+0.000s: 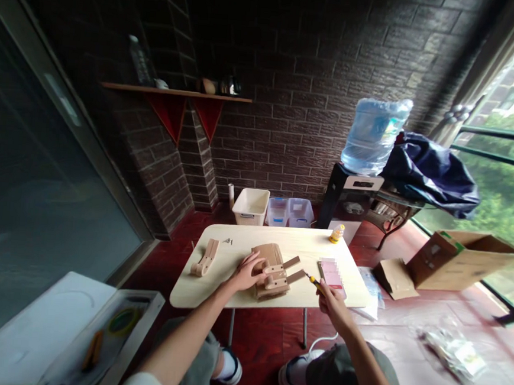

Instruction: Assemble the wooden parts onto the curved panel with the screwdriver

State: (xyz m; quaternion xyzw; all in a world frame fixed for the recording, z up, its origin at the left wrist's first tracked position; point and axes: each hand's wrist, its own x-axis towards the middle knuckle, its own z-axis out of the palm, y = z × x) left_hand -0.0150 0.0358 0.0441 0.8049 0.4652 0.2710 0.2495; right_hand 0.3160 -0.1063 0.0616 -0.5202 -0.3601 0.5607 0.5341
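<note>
My right hand [334, 302] is closed round the yellow-and-black handle of a screwdriver [316, 283]. Its dark tip points left, just beside a wooden assembly [275, 273] with two flat strips sticking out to the right. My left hand [249, 271] grips the rounded left end of that assembly, with fingers bent over the wood. Underneath lies a piece of cardboard [268, 252] on the pale table [227, 285]. A separate wooden piece [208, 257] with a curved end rests at the table's left. Small dark screws [227, 240] lie near the back edge.
A pink sheet or box [332, 275] and a yellow-capped bottle [336, 234] are on the table's right side. Beyond it stand a cream bin [251, 199], clear tubs [300, 208] and a water dispenser [350, 194]. An open white box [139, 325] is at lower left, cardboard boxes [438, 263] at right.
</note>
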